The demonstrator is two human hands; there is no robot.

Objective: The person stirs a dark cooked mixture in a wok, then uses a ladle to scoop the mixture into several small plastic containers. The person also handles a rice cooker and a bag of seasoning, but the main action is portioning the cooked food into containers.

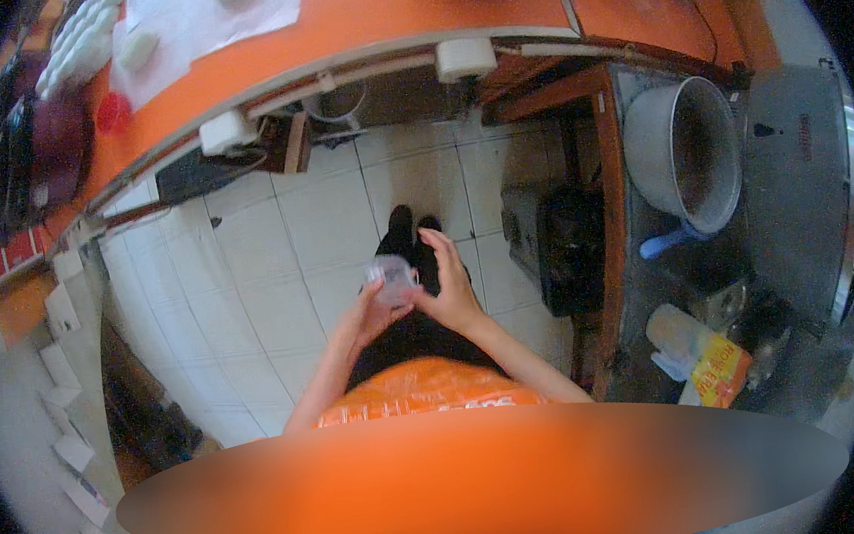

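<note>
You held a small clear plastic cup in front of your body, above the white tiled floor, with your left hand gripping it from below, fingers closed around its side. Your right hand touched the cup from the right, its fingers spread loosely and raised past the rim. An orange counter curved ahead, and a large metal pot stood well apart on your right.

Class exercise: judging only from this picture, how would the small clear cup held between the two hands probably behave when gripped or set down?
The clear cup looks thin and see-through, so probably light and easily squeezed. The left hand and right hand both steady it. Small and seemingly empty, it may tip easily.
</note>
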